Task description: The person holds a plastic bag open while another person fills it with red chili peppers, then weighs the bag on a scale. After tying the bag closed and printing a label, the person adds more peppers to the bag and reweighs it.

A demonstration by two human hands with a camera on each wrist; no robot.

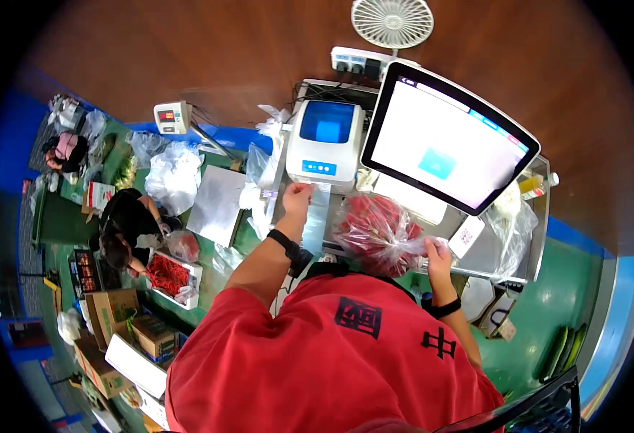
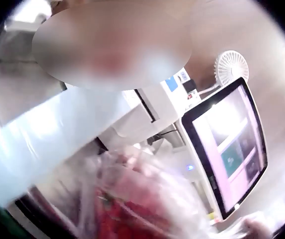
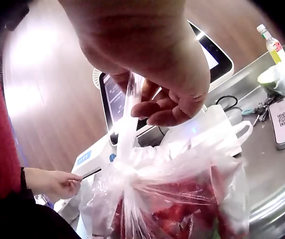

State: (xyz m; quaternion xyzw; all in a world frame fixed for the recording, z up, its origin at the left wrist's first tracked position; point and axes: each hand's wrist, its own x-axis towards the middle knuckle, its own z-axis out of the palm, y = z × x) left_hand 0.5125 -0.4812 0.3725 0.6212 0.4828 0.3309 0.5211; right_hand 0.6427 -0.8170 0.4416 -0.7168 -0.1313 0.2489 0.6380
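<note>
My right hand [image 1: 438,258] pinches the pulled-up top of a clear plastic bag [image 1: 380,232], its neck gathered beneath. Packed inside the bag are red peppers [image 3: 174,219] with bits of green, blurred by the plastic. At the front of a white label printer [image 1: 326,148] is my left hand [image 1: 297,202], thumb and fingers drawn together on the edge of a label at the outlet. A pale blue backing strip [image 2: 48,134] hangs down from the printer beside this hand. A blurred patch hides the left fingers in the left wrist view.
A large touchscreen [image 1: 450,137] stands behind the bag. Right of it are a phone [image 1: 467,237] with a QR code, and a bottle [image 1: 539,185]. Left is a metal scale plate [image 1: 216,206]. Another person [image 1: 126,224] bends over a box of red peppers [image 1: 167,274].
</note>
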